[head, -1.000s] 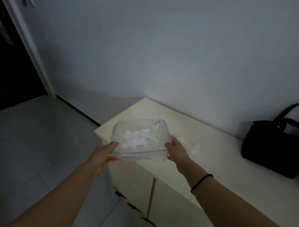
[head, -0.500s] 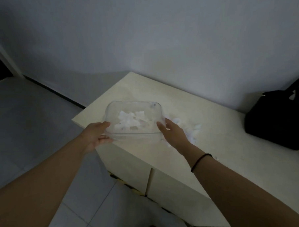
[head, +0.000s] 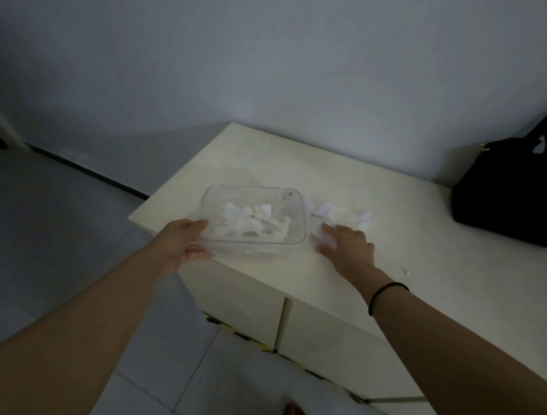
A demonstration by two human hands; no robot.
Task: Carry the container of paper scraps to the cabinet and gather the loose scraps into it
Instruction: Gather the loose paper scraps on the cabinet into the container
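We are resting the clear container [head: 254,222] on the cabinet [head: 347,273] tabletop at frame centre, our left hand [head: 183,242] clamped on its left rim. Our right hand [head: 346,245], fingers [head: 325,228] spread and holding nothing, is lying nearer the loose scraps [head: 344,215], which sit just right of the container, beyond the fingertips.
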